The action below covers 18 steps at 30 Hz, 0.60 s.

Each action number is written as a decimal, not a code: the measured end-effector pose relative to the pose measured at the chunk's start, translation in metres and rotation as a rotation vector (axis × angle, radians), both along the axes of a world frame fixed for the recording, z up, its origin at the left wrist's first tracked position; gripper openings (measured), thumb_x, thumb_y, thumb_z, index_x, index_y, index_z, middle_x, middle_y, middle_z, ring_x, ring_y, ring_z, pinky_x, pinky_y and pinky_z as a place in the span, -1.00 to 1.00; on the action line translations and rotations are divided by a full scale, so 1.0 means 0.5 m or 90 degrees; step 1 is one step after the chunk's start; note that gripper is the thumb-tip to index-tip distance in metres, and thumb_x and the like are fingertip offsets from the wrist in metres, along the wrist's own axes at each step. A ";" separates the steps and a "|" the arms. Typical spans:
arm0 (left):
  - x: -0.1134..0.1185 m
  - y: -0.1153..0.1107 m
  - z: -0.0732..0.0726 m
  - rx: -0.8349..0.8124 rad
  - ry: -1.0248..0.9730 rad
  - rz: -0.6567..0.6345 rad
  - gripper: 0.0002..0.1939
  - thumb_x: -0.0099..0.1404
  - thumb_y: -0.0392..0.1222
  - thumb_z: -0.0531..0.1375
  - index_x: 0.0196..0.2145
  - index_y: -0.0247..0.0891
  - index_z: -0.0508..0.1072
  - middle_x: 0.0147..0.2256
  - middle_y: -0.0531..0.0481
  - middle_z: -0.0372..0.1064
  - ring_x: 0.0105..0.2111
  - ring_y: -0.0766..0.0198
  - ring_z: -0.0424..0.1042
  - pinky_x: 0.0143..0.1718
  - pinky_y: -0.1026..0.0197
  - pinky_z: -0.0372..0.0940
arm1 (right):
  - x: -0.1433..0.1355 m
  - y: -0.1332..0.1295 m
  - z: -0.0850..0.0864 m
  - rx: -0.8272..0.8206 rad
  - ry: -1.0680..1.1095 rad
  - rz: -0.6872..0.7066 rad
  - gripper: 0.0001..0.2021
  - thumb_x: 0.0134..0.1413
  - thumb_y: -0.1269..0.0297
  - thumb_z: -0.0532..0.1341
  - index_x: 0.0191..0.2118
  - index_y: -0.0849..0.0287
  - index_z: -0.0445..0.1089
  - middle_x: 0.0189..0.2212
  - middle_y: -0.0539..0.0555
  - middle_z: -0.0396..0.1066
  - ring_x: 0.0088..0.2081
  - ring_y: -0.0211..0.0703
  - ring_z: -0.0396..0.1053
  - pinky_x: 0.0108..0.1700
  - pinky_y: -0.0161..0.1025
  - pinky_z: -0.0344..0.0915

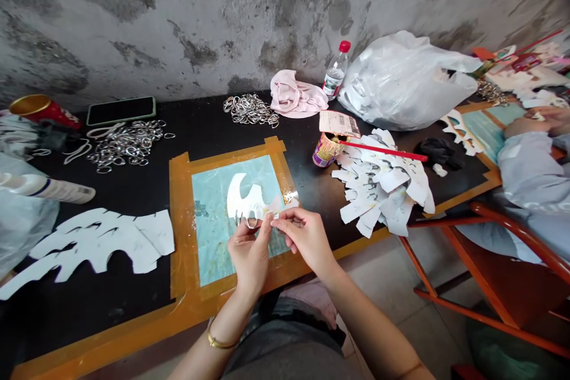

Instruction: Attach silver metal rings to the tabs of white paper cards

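Observation:
In the head view my left hand [250, 254] pinches the lower edge of a white cut-out piece [243, 195] with curved notches. Thin metal rings seem to hang at its lower edge, partly covered by my fingers. My right hand [310, 238] meets the left thumb, its thumb and index finger pressed together at the piece's right end. What lies between those fingertips is too small to make out. Both hands are above a light blue sheet [214, 249] bordered with brown tape [180, 237] on the black table.
Metal rings [127, 143] and more rings [250, 110] lie in heaps. White cut-outs are stacked left [111, 237] and right [378, 190]. A small can [327, 151] has a red stick [387, 151] across it. Also here: bottle [335, 74], plastic bag [401, 83], phone [122, 110], chair [485, 267], co-worker's sleeve [529, 166].

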State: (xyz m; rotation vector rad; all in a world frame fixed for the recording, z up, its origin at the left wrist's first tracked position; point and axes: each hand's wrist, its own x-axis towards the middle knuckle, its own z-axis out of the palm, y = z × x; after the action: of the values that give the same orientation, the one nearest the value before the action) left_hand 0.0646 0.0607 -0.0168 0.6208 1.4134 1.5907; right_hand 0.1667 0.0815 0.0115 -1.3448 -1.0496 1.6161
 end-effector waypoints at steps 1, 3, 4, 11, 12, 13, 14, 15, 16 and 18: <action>-0.002 -0.002 0.000 -0.001 0.021 -0.008 -0.76 0.11 -0.13 0.37 -0.47 -0.30 0.41 -0.47 0.05 0.41 -0.43 0.34 0.36 -0.33 0.31 0.26 | 0.002 0.001 -0.001 0.008 0.002 0.009 -0.72 -0.02 0.06 0.32 -0.41 0.20 0.39 -0.68 -0.08 0.23 -0.73 -0.37 0.08 -0.72 -0.37 -0.01; -0.012 -0.003 -0.001 -0.006 0.064 -0.034 -0.77 0.12 -0.11 0.36 -0.47 -0.29 0.42 -0.47 0.03 0.41 -0.43 0.32 0.35 -0.33 0.30 0.25 | 0.009 0.003 0.000 0.042 -0.014 0.040 -0.74 0.05 0.08 0.27 -0.39 0.21 0.40 -0.61 -0.05 0.29 -0.69 -0.39 0.12 -0.68 -0.39 0.02; -0.020 -0.002 -0.001 -0.011 0.094 -0.055 -0.76 0.13 -0.10 0.35 -0.47 -0.29 0.42 -0.47 0.02 0.40 -0.43 0.31 0.34 -0.34 0.30 0.23 | 0.013 0.003 0.002 0.063 -0.031 0.056 -0.76 0.07 0.11 0.25 -0.39 0.21 0.38 -0.58 -0.04 0.30 -0.65 -0.39 0.15 -0.64 -0.39 0.06; -0.081 0.011 0.017 -0.024 0.296 -0.221 -0.73 0.13 -0.10 0.33 -0.51 -0.27 0.34 -0.52 0.10 0.25 -0.48 0.36 0.21 -0.42 0.34 0.11 | 0.045 0.032 0.028 0.015 -0.100 0.208 -0.79 0.07 0.18 0.22 -0.44 0.22 0.32 -0.61 -0.06 0.29 -0.72 -0.43 0.09 -0.70 -0.41 -0.01; -0.085 0.013 0.019 -0.022 0.289 -0.247 -0.72 0.15 -0.09 0.32 -0.51 -0.27 0.32 -0.52 0.10 0.22 -0.49 0.36 0.19 -0.43 0.34 0.10 | 0.050 0.040 0.030 0.008 -0.098 0.233 -0.78 0.07 0.18 0.23 -0.45 0.23 0.33 -0.61 -0.06 0.31 -0.73 -0.44 0.09 -0.71 -0.42 -0.02; -0.088 0.015 0.020 -0.022 0.280 -0.268 -0.71 0.17 -0.08 0.30 -0.50 -0.26 0.29 -0.53 0.11 0.19 -0.49 0.36 0.17 -0.44 0.34 0.09 | 0.054 0.048 0.031 0.009 -0.100 0.252 -0.78 0.06 0.18 0.23 -0.45 0.24 0.33 -0.61 -0.06 0.31 -0.73 -0.44 0.09 -0.71 -0.43 -0.02; -0.089 0.017 0.019 -0.023 0.272 -0.282 -0.70 0.18 -0.07 0.29 -0.50 -0.25 0.28 -0.53 0.11 0.16 -0.50 0.37 0.15 -0.46 0.35 0.08 | 0.059 0.056 0.031 0.015 -0.104 0.266 -0.78 0.05 0.19 0.24 -0.46 0.24 0.34 -0.62 -0.06 0.31 -0.73 -0.45 0.08 -0.71 -0.44 -0.03; -0.089 0.018 0.018 -0.025 0.267 -0.290 -0.70 0.19 -0.06 0.28 -0.49 -0.25 0.26 -0.53 0.12 0.14 -0.51 0.37 0.13 -0.47 0.35 0.07 | 0.062 0.064 0.029 0.023 -0.110 0.275 -0.78 0.04 0.20 0.25 -0.47 0.25 0.35 -0.62 -0.06 0.31 -0.72 -0.45 0.09 -0.71 -0.44 -0.03; -0.087 0.020 0.016 -0.029 0.259 -0.291 -0.69 0.19 -0.05 0.28 -0.49 -0.25 0.25 -0.54 0.12 0.13 -0.51 0.37 0.13 -0.49 0.35 0.06 | 0.065 0.070 0.027 0.029 -0.116 0.282 -0.79 0.02 0.21 0.27 -0.47 0.26 0.36 -0.63 -0.06 0.30 -0.72 -0.45 0.09 -0.71 -0.45 -0.03; -0.082 0.022 0.013 -0.043 0.207 -0.292 -0.68 0.18 -0.03 0.29 -0.49 -0.25 0.26 -0.54 0.11 0.16 -0.50 0.36 0.17 -0.48 0.34 0.09 | 0.069 0.078 0.021 0.039 -0.123 0.284 -0.80 -0.02 0.23 0.29 -0.48 0.27 0.38 -0.63 -0.06 0.30 -0.71 -0.45 0.09 -0.72 -0.45 -0.03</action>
State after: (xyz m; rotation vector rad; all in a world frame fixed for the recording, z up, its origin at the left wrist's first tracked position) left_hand 0.0235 0.0718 -0.0105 1.1123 1.4190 1.1079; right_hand 0.2012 0.1203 0.0222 -1.3076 -1.5913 1.7717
